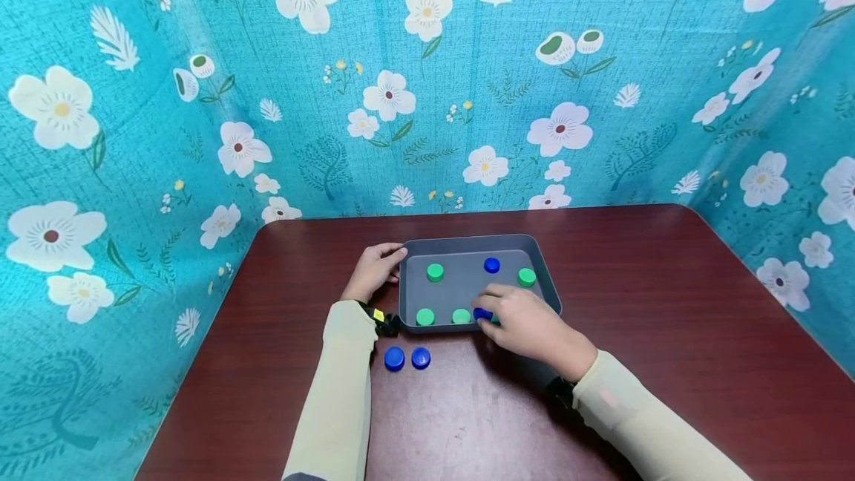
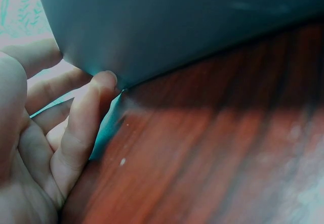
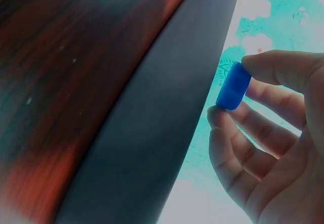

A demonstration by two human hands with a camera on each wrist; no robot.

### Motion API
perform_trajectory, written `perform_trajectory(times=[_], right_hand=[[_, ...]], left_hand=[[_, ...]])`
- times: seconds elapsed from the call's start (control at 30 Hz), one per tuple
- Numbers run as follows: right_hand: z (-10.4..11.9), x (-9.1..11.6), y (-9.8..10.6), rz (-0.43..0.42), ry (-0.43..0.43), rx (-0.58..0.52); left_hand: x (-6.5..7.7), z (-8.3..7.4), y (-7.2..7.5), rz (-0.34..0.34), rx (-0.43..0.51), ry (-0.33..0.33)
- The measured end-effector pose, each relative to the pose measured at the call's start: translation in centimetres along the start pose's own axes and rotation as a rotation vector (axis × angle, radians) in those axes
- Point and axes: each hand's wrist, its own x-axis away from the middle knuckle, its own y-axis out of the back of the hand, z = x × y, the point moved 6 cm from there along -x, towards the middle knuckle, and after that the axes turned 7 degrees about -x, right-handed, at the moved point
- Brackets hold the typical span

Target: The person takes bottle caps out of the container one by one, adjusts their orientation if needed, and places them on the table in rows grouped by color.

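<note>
My right hand pinches a blue bottle cap between thumb and fingertips, over the near wall of the grey tray. In the right wrist view the cap is tilted, beside the tray's rim. My left hand holds the tray at its left side, with fingertips against the outer wall. Inside the tray lie another blue cap and several green caps, among them a far left one, a far right one and a near left one. Part of a green cap is hidden by my right hand.
Two blue caps, a left one and a right one, lie on the dark red wooden table in front of the tray. A turquoise flowered cloth hangs behind and along both sides of the table.
</note>
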Motion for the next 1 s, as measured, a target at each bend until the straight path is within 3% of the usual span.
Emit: perform_trajectory(times=[1.0], right_hand=[[2.7, -0.4, -1.4, -0.005, 0.112, -0.059]], left_hand=[[0.0, 0.2, 0.1, -0.003, -0.003, 0.002]])
